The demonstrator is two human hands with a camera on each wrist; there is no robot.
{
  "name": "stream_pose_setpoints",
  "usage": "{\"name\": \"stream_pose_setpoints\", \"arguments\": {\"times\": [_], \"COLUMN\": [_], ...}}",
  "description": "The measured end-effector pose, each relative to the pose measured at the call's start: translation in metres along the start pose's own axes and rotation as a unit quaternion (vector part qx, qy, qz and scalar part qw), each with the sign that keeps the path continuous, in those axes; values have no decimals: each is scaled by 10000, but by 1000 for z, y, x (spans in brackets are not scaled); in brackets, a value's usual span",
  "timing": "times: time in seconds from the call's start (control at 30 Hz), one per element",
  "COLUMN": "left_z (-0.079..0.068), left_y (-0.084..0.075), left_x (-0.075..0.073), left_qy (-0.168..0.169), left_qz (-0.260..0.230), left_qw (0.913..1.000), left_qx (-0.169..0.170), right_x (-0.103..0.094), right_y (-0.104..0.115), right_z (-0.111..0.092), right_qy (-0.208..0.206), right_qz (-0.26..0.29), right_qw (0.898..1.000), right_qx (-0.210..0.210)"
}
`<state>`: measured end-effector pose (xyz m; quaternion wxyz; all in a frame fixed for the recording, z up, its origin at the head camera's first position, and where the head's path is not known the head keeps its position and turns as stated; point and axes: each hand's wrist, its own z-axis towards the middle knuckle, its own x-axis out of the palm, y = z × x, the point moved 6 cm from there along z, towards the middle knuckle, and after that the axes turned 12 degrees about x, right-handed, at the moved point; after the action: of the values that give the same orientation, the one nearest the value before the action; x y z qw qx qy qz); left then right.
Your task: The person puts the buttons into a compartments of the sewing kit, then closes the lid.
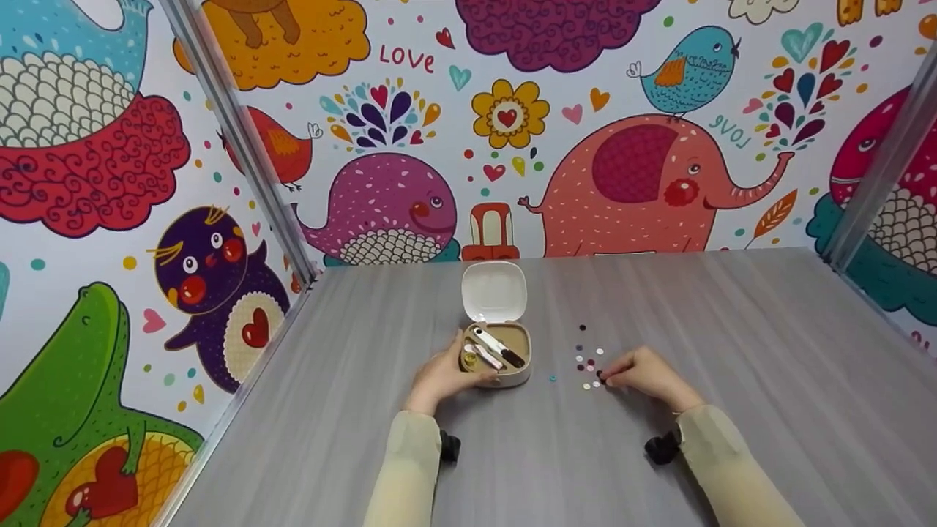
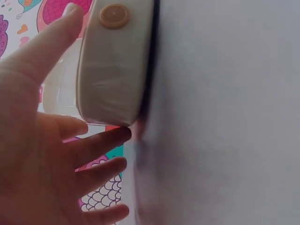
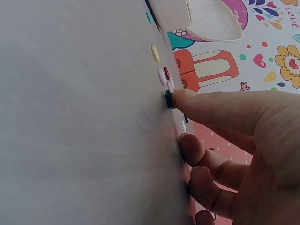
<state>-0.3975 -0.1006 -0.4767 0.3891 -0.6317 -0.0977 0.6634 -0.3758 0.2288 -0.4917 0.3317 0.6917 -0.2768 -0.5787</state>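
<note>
Left hand (image 1: pixel 443 375) spread, fingers near straight, thumb across the front of the box (image 1: pixel 512 378). Right hand (image 1: pixel 646 375) drawn in, thumb and forefinger pinching a dark button (image 3: pixel 169 99) down at the table (image 1: pixel 732 329). Loose buttons (image 1: pixel 591 362) lie between that hand and the box.

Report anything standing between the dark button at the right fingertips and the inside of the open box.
Loose buttons lie low on the table between the dark button and the box, a blue button nearest it. The box's side wall also stands there; its raised lid is behind, off that path.
</note>
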Motion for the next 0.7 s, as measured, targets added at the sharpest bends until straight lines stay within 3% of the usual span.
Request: {"name": "stream_pose_setpoints", "arguments": {"times": [0.7], "left_z": [-2], "left_y": [2], "left_x": [2], "left_qy": [232], "left_qz": [51], "left_qw": [9995], "left_qx": [-207], "right_x": [-3], "right_y": [-2], "right_z": [1], "right_qy": [-113], "right_qz": [178], "right_qw": [9997], "right_qx": [94]}}
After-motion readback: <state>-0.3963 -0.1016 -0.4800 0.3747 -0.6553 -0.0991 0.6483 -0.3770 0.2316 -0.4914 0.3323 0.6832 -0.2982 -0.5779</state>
